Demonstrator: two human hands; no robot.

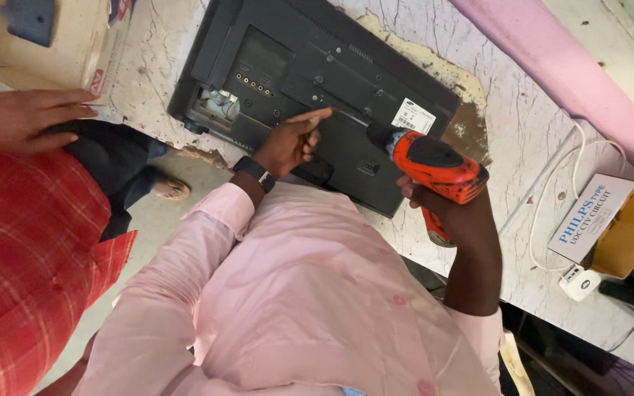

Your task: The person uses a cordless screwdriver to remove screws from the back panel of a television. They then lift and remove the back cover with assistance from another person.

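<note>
A black flat television (317, 66) lies face down on a cracked white worktable (522, 125), its back panel up. My right hand (449, 213) grips an orange and black cordless screwdriver (431, 161), whose bit points left onto the back panel. My left hand (291, 143), with a dark watch on the wrist, rests on the panel with the index finger stretched toward the bit's tip. My pink shirt fills the lower middle of the view.
Another person in a red checked shirt (31, 257) stands at the left, a hand (20, 117) near a cardboard box (38, 37). A white cable (552, 191), a small white box (592, 216) and a yellow box (632, 227) lie at right. A pink beam (552, 66) crosses the top right.
</note>
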